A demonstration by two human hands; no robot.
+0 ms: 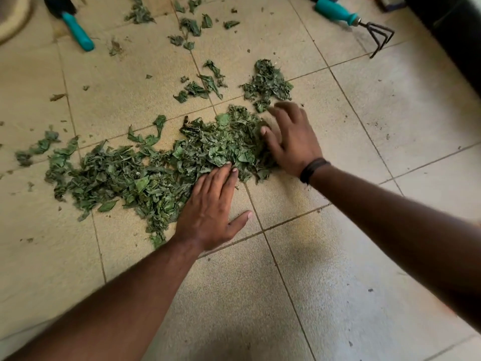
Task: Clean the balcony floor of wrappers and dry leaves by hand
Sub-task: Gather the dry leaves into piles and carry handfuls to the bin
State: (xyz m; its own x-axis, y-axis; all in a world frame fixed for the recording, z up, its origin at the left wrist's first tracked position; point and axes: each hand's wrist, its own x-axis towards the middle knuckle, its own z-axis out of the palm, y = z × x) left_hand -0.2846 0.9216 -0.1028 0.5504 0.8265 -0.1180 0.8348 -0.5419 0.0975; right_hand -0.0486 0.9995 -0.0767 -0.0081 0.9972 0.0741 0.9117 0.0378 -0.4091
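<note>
Head view, nearest first: left hand (208, 217) flat on the floor tiles (299, 295), grip released, fingertips pushing at the near edge of the main leaf pile (161, 168) at centre. Just beyond, right hand (291, 142) spread loosely over the pile's right end, grip released too, grasping nothing. Risk here: brittle leaves crumbling under flat palms, leaving crumbs in the grout lines. Farther up, small heap (268, 83) and scattered leaves (192, 24) lying apart, easily missed. Top corners: brush (75, 28), hand rake (351, 20). No wrappers visible.
</note>
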